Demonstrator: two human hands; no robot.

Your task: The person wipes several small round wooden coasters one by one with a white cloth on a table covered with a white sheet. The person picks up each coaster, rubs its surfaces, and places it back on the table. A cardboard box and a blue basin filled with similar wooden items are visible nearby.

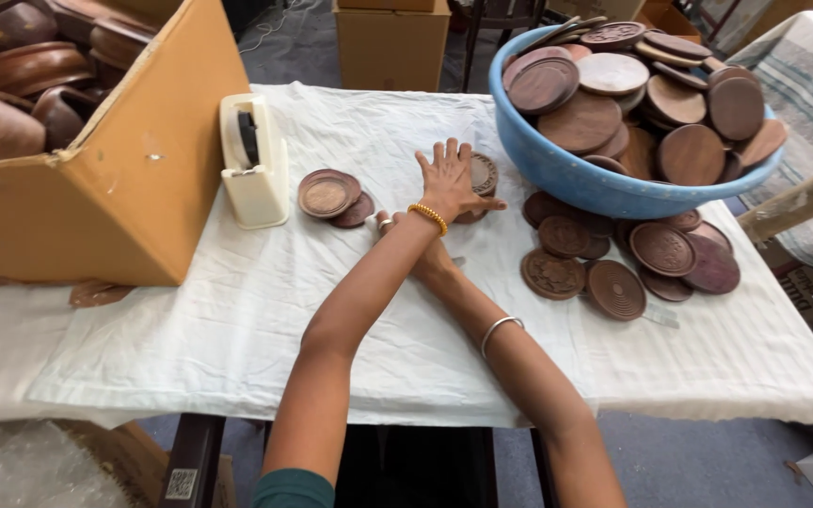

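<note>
The counter (237,320) is draped in a white cloth (124,357), likely there to spare the carved wood from scuffs; the round wooden discs sit in sorted lots, which suggests a working order rather than chance. A blue basin (566,174) at the far right is heaped with plain discs; just in front of it a loose cluster of carved discs (613,263) lies flat on the cloth; a small pair of discs (331,196) rests near the cream tape dispenser (254,174), which stands beside a tilted cardboard box (134,179) full of wooden bowls.

The arms cross at the forearms; the left hand (449,179), with a beaded gold bracelet at the wrist, reaches over to the right, fingers spread and palm pressed flat, touching a carved wooden disc (482,174) that lies partly under it near the basin; it is splayed, gripping nothing. The right hand (397,226) passes beneath the left arm; only a ringed finger shows, so I cannot tell whether it is spread or curled; a silver bangle circles that forearm.
</note>
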